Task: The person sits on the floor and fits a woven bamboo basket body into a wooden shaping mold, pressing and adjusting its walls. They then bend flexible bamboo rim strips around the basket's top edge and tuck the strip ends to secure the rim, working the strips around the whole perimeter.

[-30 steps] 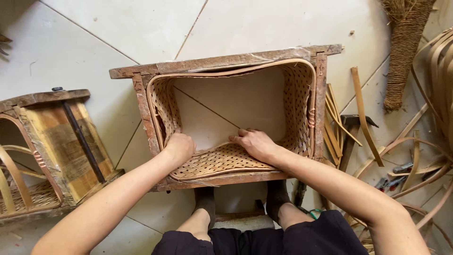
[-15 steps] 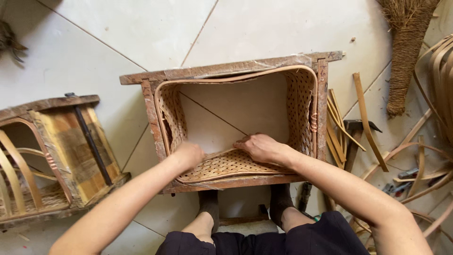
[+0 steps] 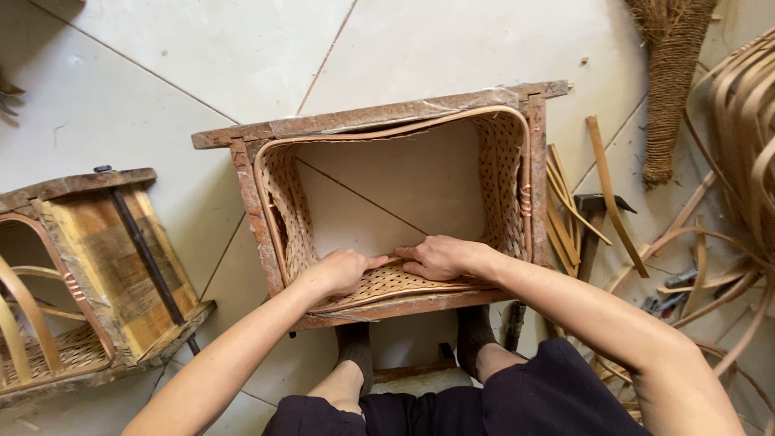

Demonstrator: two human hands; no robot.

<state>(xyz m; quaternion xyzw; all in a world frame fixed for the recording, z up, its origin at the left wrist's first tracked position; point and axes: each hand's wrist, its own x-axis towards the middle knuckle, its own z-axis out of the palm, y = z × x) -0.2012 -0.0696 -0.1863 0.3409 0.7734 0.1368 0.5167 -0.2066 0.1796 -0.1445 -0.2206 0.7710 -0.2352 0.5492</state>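
A rough wooden frame [image 3: 363, 119] stands on the tiled floor in front of me, lined with woven rattan panels [image 3: 508, 186] on its sides. Both my hands press on the near woven panel [image 3: 387, 282] at the frame's front edge. My left hand [image 3: 343, 270] lies flat on it with the thumb pointing right. My right hand [image 3: 440, 257] lies beside it, fingertips almost touching the left thumb. Through the open middle of the frame the floor tiles show.
A second wooden frame with rattan [image 3: 89, 266] lies at the left. Loose rattan strips [image 3: 565, 202] and a hammer [image 3: 593, 222] lie right of the frame. Bent rattan hoops [image 3: 743, 121] and a fibre bundle [image 3: 670, 73] fill the right side. My feet [image 3: 355, 347] rest below the frame.
My hands have moved closer together along the near woven panel, so that they now almost meet at its middle. The view has shifted slightly, moving the frame to the right.
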